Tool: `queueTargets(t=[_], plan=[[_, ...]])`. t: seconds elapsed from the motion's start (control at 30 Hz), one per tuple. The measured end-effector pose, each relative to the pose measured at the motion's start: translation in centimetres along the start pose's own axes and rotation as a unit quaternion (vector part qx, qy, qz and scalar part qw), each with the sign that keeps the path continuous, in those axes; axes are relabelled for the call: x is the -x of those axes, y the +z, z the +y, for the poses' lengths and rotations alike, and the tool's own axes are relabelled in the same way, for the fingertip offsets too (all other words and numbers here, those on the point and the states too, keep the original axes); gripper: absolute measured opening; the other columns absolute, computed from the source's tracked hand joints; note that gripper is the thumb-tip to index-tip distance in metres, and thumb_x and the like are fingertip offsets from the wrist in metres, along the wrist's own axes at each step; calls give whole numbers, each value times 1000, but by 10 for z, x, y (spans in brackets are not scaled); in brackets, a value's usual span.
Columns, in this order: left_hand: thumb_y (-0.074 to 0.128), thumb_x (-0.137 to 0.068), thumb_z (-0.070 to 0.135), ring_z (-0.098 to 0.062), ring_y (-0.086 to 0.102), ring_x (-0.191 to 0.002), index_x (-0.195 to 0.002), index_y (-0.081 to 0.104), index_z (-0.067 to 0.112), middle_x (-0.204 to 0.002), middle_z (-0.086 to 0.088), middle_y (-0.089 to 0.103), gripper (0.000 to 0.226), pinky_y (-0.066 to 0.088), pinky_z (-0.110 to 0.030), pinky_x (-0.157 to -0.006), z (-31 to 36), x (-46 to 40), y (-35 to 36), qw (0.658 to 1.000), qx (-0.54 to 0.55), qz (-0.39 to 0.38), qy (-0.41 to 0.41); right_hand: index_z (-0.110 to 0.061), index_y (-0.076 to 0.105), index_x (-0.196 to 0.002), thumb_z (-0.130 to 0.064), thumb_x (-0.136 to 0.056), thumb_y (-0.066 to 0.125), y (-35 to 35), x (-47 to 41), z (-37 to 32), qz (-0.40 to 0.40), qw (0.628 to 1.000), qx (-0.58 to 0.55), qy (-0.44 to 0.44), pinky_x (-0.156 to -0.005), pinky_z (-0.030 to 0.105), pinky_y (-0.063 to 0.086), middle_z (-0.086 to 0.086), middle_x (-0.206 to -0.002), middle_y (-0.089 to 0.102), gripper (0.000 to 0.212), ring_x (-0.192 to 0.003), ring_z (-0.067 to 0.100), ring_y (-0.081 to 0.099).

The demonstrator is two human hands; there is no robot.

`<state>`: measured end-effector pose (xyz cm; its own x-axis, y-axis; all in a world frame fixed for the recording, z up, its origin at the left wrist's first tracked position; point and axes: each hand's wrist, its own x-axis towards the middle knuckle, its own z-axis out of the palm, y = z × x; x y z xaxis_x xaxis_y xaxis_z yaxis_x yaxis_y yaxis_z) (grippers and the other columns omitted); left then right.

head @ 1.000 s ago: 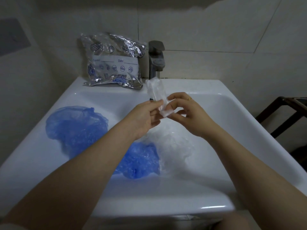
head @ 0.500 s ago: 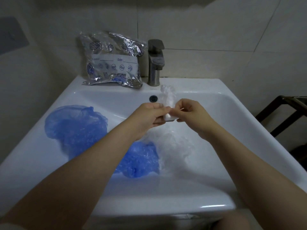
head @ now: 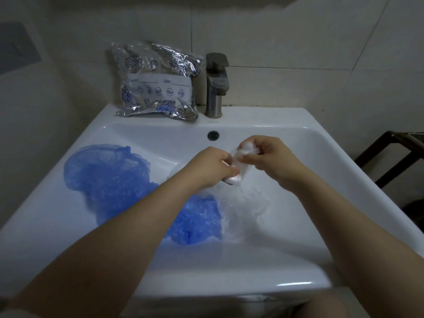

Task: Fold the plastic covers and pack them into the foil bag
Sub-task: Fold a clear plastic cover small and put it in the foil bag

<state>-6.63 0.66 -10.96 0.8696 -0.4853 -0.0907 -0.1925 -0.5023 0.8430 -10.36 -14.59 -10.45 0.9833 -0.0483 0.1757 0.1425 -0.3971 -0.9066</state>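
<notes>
Over the basin of a white sink (head: 286, 125), both hands work one clear cover (head: 239, 167) that is bunched into a narrow roll. The left hand (head: 212, 171) has its fingers curled round the roll's lower end, where a white wad pokes out below the knuckles. The right hand (head: 268, 157) grips the upper end, fingers closed over crumpled white plastic at its top. The roll is held in the air, tilted, between the two hands. Beneath them, on the sink floor, lies a loose clear cover (head: 247, 203), and touching its left edge a blue cover (head: 199, 219), partly hidden by the left forearm. A second, larger blue cover (head: 105, 171) spreads over the sink's left slope. The foil bag (head: 158, 83) stands on the back ledge, leaning against the wall tiles, just left of the metal tap (head: 216, 84). Its mouth cannot be made out. A dark wooden frame (head: 390, 152) shows at the right edge.
</notes>
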Motion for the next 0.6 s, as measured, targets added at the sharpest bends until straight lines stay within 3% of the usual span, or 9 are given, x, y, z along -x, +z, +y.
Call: queueTargets(t=[0.13,0.27,0.37,0.5,0.6], plan=[[61,-88,8,-13,69,-64,-93,64,8,-69,-5,68,6,56,-20,-70,1,3,-5,968,235,-49,-78,-19,65,-82,-10,-80,71,8,0,0,19,990,116,-82,-67,8,44,-12,-80,65,11,-70,-4,57],[55,-90,2,-13,67,-61,-85,58,12,-65,-4,68,12,56,-25,-73,-5,-2,-7,933,339,-19,-123,-15,66,-98,-19,-75,77,9,1,1,-30,967,203,-151,-78,11,46,-4,-97,62,26,-86,8,59],[48,-93,0,-12,66,-63,-91,58,9,-74,-6,67,14,55,-24,-71,-3,-3,-5,911,389,-19,-133,-8,66,-106,-19,-74,77,11,-2,2,-28,944,272,-186,-77,0,35,-2,-107,49,35,-88,8,50],[42,-93,-3,-16,65,-78,-93,59,8,-88,-8,67,21,53,-27,-79,4,-2,-6,888,442,-41,-118,-9,66,-102,-18,-79,73,11,-2,0,10,951,262,-165,-69,3,35,-2,-96,54,26,-79,9,49],[49,-86,-1,-22,67,-93,-97,64,5,-106,-12,68,19,52,-33,-88,7,1,-11,876,466,-67,-106,-15,64,-92,-19,-79,73,7,-1,0,40,978,185,-84,-63,10,39,-6,-81,60,16,-69,7,53]])
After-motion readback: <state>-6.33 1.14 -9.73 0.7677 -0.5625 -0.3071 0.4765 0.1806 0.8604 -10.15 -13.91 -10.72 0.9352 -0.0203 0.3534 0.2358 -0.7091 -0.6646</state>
